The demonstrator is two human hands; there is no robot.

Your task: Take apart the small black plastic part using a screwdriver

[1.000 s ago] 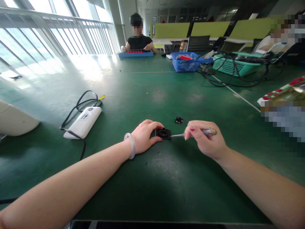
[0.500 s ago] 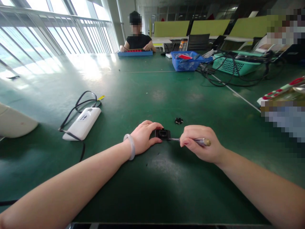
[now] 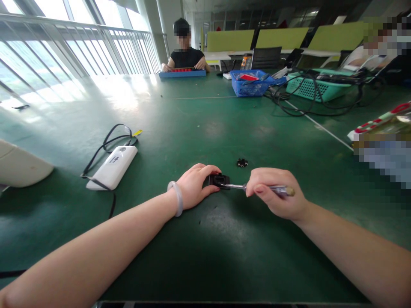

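Screwdriver point(image 3: 281, 191) tip at a small black part point(image 3: 219, 181) on the green tabletop point(image 3: 205, 265)

The left hand point(image 3: 196, 185) pinches the part between thumb and fingers in a narrow grip; the right hand point(image 3: 275, 191) is closed around the screwdriver's handle. Just beyond, between the hands, lies a black toothed piece point(image 3: 242, 162).

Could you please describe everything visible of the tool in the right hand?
The screwdriver-like tool has a thin, shiny metallic shaft and a clear-looking handle with a yellowish-brown end. Gripped by the right hand, it lies nearly level, its tip at the small black part; the tip's shape is unclear.
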